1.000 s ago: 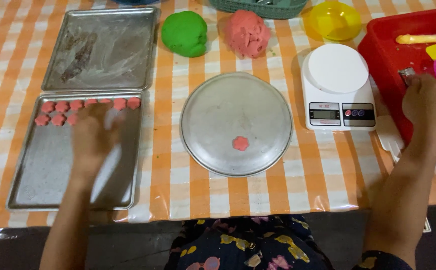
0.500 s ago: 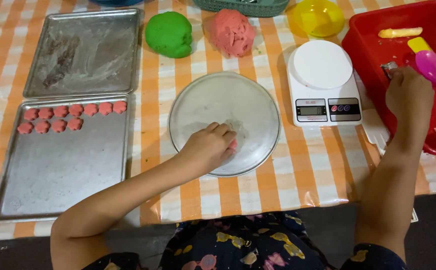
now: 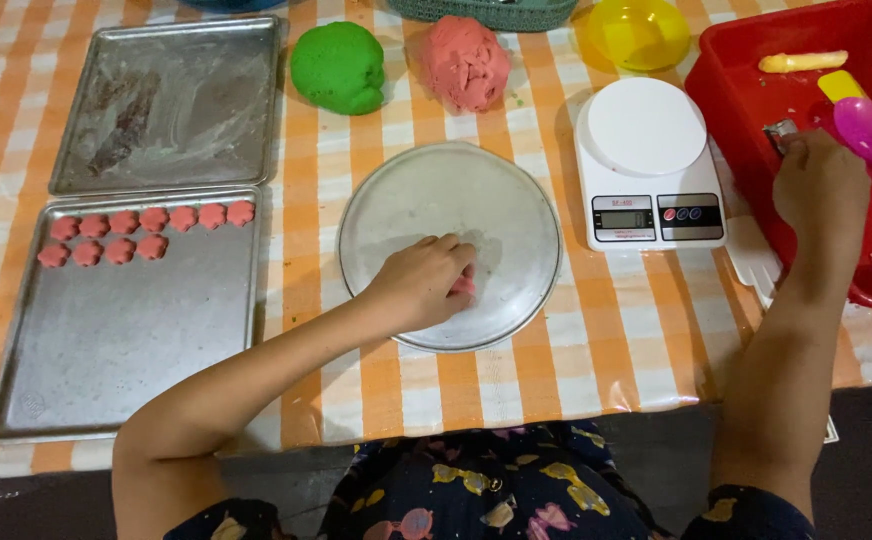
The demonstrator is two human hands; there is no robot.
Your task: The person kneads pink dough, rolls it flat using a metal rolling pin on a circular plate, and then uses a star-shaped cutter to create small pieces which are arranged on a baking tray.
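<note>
My left hand [image 3: 424,283] rests on the round metal plate [image 3: 451,190], fingers curled over a small pink dough piece [image 3: 464,286] that peeks out at the fingertips. My right hand [image 3: 820,188] reaches into the red plastic tub [image 3: 746,90] and is closed around a small metal cutter [image 3: 780,132]. A rectangular metal tray [image 3: 126,340] at the left carries several pink flower-shaped dough pieces [image 3: 146,232] in two rows along its far end.
A second, floury tray [image 3: 171,100] lies behind the first. A green dough ball [image 3: 338,66] and a pink dough lump [image 3: 464,62] sit at the back, with a yellow bowl [image 3: 640,32]. A white kitchen scale [image 3: 648,160] stands right of the plate. A purple spoon [image 3: 871,135] lies in the tub.
My left hand left the tray, crossed to the round plate and closed over the pink dough piece. My right hand stayed in the red tub.
</note>
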